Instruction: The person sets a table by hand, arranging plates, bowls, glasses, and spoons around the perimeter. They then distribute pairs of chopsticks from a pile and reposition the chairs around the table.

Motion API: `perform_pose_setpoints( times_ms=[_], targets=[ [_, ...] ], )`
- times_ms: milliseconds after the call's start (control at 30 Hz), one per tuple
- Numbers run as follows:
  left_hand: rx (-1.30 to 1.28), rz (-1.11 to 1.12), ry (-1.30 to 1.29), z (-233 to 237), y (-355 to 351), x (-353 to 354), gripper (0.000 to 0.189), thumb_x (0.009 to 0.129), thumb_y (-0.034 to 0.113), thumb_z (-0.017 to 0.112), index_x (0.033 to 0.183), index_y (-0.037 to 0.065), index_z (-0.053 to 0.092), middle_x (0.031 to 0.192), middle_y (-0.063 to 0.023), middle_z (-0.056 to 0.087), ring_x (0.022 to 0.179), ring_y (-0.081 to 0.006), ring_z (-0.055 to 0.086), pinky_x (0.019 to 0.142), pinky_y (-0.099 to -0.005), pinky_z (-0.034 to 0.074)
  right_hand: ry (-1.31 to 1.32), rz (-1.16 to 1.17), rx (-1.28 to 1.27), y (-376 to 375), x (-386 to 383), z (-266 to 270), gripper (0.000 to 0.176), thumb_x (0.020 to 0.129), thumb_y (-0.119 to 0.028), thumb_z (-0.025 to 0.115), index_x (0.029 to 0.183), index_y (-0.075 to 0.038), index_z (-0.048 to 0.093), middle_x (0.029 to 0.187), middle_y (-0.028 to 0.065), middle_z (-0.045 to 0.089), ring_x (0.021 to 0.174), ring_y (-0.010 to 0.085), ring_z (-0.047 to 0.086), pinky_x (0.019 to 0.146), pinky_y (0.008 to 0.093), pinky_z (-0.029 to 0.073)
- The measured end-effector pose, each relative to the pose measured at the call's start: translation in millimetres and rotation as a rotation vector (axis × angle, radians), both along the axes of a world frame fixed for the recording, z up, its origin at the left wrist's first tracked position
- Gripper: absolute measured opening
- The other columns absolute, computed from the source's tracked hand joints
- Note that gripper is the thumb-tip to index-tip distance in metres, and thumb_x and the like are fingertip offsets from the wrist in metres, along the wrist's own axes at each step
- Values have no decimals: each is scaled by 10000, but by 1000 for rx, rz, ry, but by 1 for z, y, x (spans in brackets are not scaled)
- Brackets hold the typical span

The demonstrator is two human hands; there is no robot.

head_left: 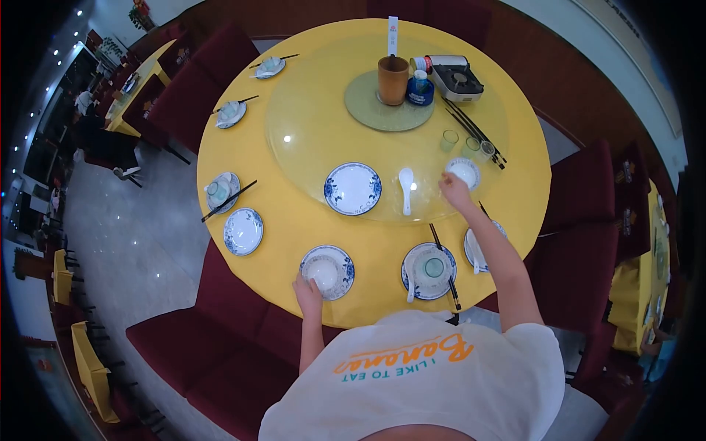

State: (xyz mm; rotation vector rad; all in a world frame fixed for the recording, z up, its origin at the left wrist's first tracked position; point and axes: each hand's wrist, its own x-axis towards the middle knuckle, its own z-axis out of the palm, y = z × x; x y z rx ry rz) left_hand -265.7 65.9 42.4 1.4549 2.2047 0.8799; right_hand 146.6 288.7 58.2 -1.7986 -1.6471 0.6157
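Observation:
Near the table's front edge, my left hand (307, 291) is closed at the lower left rim of a white bowl (329, 270). That bowl sits on a blue-and-white plate (346, 284). My right hand (454, 189) reaches across to the glass turntable, its fingers pinched at the near left rim of a small white bowl (465, 171). A white soup spoon (406, 191) lies left of this hand, and a blue-rimmed plate (353, 189) lies beyond the spoon. Small glasses (471, 145) stand just past the right-hand bowl.
On the yellow tablecloth (287, 184) are several place settings, one with a green glass (434, 267) and chopsticks (444, 264). Loose chopsticks (474, 131), a portable stove (457, 79), a brown container (393, 79) and a blue container (420, 91) stand or lie farther back. Maroon chairs (576, 220) surround the table.

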Motion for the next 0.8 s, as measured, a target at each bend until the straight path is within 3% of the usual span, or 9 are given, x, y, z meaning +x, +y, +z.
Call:
perform_pose_setpoints(
  times_ms=[133, 233, 333, 533, 633, 667, 767, 800],
  targets=[
    [-108, 70, -110, 11, -4, 4, 403, 806, 81, 468, 1177, -48, 376, 1019, -233, 433, 925, -373, 474, 806, -396, 396, -209, -40, 170, 54, 14, 26, 296, 719, -185, 578, 968, -27, 590, 1014, 183, 545, 901, 303, 532, 814, 362, 420],
    [-101, 78, -130, 4, -11, 3, 417, 800, 82, 473, 1184, -45, 371, 1022, -226, 432, 935, -367, 471, 813, -391, 395, -543, 14, 40, 76, 14, 42, 317, 727, -224, 557, 983, -40, 590, 1161, 176, 459, 999, 333, 468, 862, 378, 390],
    [-106, 93, -152, 2, -15, 4, 434, 793, 86, 481, 1189, -47, 365, 1022, -221, 433, 949, -363, 466, 821, -386, 392, -705, 18, -174, 92, 13, 38, 341, 737, -275, 534, 987, -51, 593, 1254, 163, 367, 1002, 367, 449, 862, 392, 390],
    [-64, 86, -125, 0, -16, 9, 464, 783, 96, 497, 1201, -47, 351, 1067, -229, 401, 965, -359, 455, 833, -384, 386, -653, -30, -273, 100, 17, 12, 340, 754, -186, 496, 1018, 20, 554, 1135, 154, 456, 1048, 300, 438, 865, 363, 393],
    [-94, 122, -141, 18, -10, 17, 491, 772, 108, 515, 1208, -38, 342, 1115, -239, 353, 981, -367, 435, 851, -385, 371, -622, 131, -311, 97, 14, 22, 307, 746, -153, 491, 976, 42, 548, 1106, 184, 458, 1023, 292, 465, 838, 352, 408],
    [-105, 154, -153, 24, -7, 18, 502, 767, 113, 522, 1211, -34, 338, 1131, -243, 335, 990, -371, 426, 860, -386, 364, -638, 137, -278, 102, 19, 3, 280, 739, -146, 495, 938, 42, 553, 1102, 193, 457, 1000, 296, 477, 823, 350, 414],
    [15, 136, 66, 24, 0, 17, 545, 742, 135, 555, 1219, -11, 335, 1167, -252, 294, 1047, -388, 363, 900, -422, 315, -590, 228, -189, 98, 32, -16, 302, 715, -120, 514, 924, 98, 531, 1138, 203, 435, 1021, 335, 439, 883, 363, 369],
    [21, 120, 124, 28, 1, 17, 556, 733, 141, 564, 1220, -4, 338, 1173, -257, 290, 1062, -393, 342, 908, -435, 298, -502, 157, -99, 87, 25, -9, 275, 722, -91, 504, 929, 88, 520, 1123, 207, 434, 1003, 343, 453, 853, 374, 386]
  ],
)
